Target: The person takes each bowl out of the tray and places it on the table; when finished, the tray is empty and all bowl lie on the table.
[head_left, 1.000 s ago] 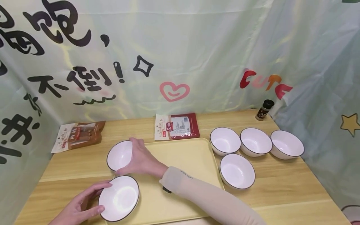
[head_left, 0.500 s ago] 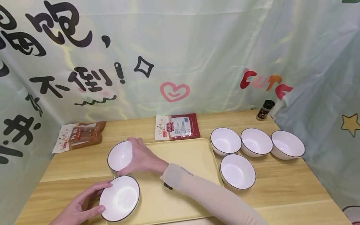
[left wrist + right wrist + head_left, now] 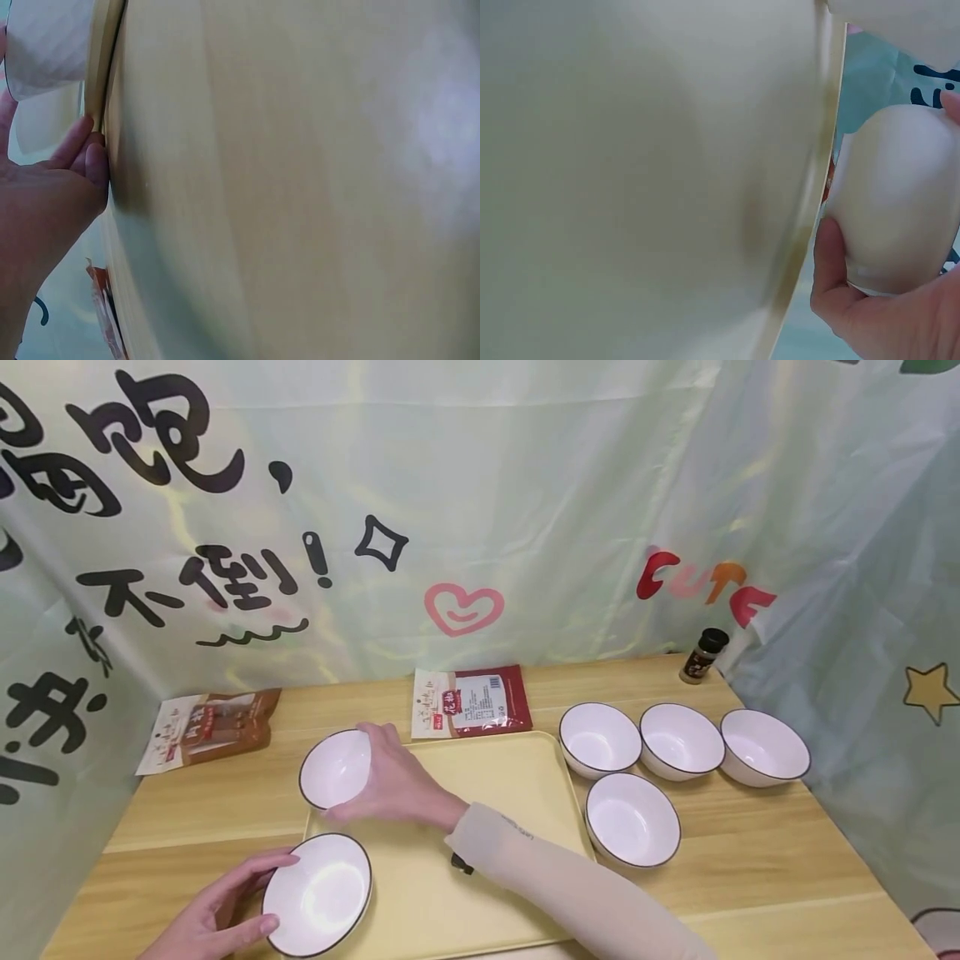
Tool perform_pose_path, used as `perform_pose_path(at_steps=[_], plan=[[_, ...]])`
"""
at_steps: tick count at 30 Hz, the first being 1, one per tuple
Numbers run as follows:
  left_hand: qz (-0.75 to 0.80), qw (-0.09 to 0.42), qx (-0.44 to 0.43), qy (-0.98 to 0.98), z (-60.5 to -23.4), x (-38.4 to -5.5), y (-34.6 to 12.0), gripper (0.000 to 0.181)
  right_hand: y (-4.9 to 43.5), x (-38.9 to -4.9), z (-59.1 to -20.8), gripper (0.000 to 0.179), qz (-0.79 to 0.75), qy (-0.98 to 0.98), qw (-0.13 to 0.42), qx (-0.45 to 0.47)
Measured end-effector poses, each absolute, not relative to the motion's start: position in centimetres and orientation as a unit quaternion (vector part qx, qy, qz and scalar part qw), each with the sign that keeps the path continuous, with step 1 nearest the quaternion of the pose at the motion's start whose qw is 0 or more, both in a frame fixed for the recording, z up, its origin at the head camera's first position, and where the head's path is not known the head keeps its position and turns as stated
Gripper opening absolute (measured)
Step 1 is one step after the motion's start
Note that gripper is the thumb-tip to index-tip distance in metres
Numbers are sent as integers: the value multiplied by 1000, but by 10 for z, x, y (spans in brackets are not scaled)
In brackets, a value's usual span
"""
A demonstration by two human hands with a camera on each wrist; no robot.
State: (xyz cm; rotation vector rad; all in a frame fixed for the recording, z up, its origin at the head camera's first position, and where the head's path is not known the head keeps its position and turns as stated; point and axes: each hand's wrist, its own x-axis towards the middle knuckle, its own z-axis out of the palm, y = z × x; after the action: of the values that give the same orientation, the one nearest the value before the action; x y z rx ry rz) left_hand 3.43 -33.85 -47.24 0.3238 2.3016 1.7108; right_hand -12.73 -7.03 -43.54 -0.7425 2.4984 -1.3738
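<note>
From where I stand, a white bowl with a dark rim (image 3: 330, 772) is at the far left corner of the yellow tray (image 3: 408, 897), grasped by the person's right hand (image 3: 397, 781), its thumb and fingers spread around the side; I can't tell whether the bowl touches anything beneath. Just nearer the person, a matching bowl (image 3: 317, 893) sits across the tray's left edge, held between the thumb and fingers of the left hand (image 3: 221, 906). Beyond the tray's right side are four more such bowls: three in a row (image 3: 600, 739) (image 3: 681, 741) (image 3: 763, 746) and one nearer the person (image 3: 632, 818). A red-and-white packet (image 3: 472, 702) lies just behind the tray, a brown packet (image 3: 213, 727) lies at the back left, and a black-capped jar (image 3: 703, 656) stands at the back right of the wooden table (image 3: 750, 860). Behind it all hangs a pale cloth (image 3: 525, 485) with black lettering, a pink heart and the word "CUTE".
</note>
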Motion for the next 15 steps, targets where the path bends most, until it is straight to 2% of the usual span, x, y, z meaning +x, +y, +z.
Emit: perform_pose_path(at_steps=[8,15], plan=[[587,119,130,790,-473,34,-337,50,-50,-121,-426,120,-470,847,74,-237],[587,139,90,793,-472,34,-337,49,-32,-113,-415,124,-473,850,65,-222]])
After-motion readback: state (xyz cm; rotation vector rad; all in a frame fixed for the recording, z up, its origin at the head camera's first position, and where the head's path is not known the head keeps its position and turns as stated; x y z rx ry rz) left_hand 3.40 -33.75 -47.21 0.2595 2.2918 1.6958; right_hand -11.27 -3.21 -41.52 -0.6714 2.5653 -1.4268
